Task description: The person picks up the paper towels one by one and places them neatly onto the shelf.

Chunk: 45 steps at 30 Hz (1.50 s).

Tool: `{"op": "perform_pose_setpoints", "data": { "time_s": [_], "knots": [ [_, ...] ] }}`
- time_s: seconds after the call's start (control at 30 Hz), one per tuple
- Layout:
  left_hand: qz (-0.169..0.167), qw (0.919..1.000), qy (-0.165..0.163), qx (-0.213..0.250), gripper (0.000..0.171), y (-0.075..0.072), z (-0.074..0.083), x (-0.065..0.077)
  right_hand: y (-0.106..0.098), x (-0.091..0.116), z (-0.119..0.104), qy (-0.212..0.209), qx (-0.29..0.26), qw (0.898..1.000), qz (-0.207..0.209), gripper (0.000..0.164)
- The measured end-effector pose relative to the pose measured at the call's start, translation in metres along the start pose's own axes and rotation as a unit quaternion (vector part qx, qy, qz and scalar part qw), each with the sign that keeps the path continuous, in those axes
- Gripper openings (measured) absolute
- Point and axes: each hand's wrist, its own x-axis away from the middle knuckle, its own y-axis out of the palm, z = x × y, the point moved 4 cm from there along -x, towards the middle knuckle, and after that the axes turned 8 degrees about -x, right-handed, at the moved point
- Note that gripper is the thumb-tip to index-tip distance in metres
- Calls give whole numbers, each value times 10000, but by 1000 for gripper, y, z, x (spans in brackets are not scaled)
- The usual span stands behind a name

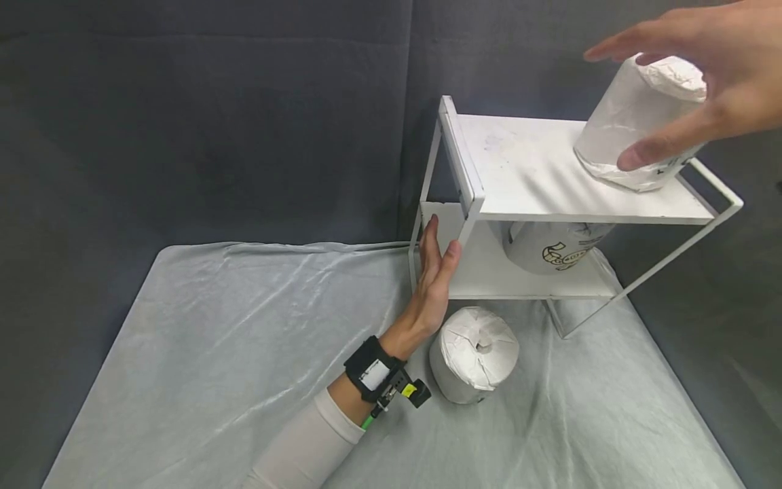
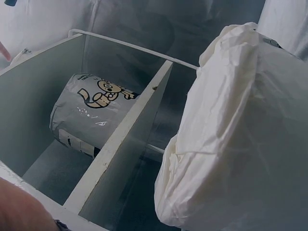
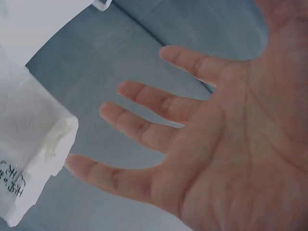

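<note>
A white wrapped toilet paper roll (image 1: pixel 611 129) stands at the right end of the upper board of a small white two-tier rack (image 1: pixel 525 153). My right hand (image 1: pixel 727 88) is spread beside and partly in front of it; in the right wrist view its straight fingers (image 3: pixel 159 106) hold nothing. Whether a fingertip touches the wrapper cannot be told. My left hand (image 1: pixel 430 285) rests along the rack's left side frame, fingers extended. A second roll (image 1: pixel 550 248), printed with a cartoon figure, sits on the lower board. A third roll (image 1: pixel 473 353) stands on the cloth before the rack.
Pale grey cloth (image 1: pixel 244 353) covers the table. Dark grey fabric (image 1: pixel 201 122) hangs behind it. The rack has a raised left end bar (image 1: pixel 461 153) and a slanted right leg frame (image 1: pixel 666 258).
</note>
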Motion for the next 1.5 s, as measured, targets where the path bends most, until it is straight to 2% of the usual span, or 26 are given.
{"op": "perform_pose_setpoints", "data": {
  "time_s": [0.27,0.4,0.5,0.77,0.9,1.23,1.37,1.5],
  "knots": [
    [36,10000,10,7,109,-2,1,0,10,15,-25,-267,505,9983,-125,128],
    [43,10000,7,-12,114,-1,1,0,17,23,-35,-590,403,9973,-193,126],
    [62,10000,15,-9,117,-1,0,0,21,29,-44,-984,223,9948,-135,122],
    [42,10000,43,16,112,-1,0,1,40,45,-72,-1703,30,9852,-196,120],
    [58,10000,76,15,115,-2,1,0,47,53,-84,-1914,-152,9811,-228,118],
    [55,10000,6,29,113,-2,-1,0,74,66,-104,-1973,-180,9787,-533,112],
    [43,10000,-26,17,114,-2,-2,0,83,71,-111,-2130,-226,9760,-399,110],
    [63,10000,-6,-2,115,-3,-2,0,88,74,-115,-2016,-76,9791,-238,113]
  ]
}}
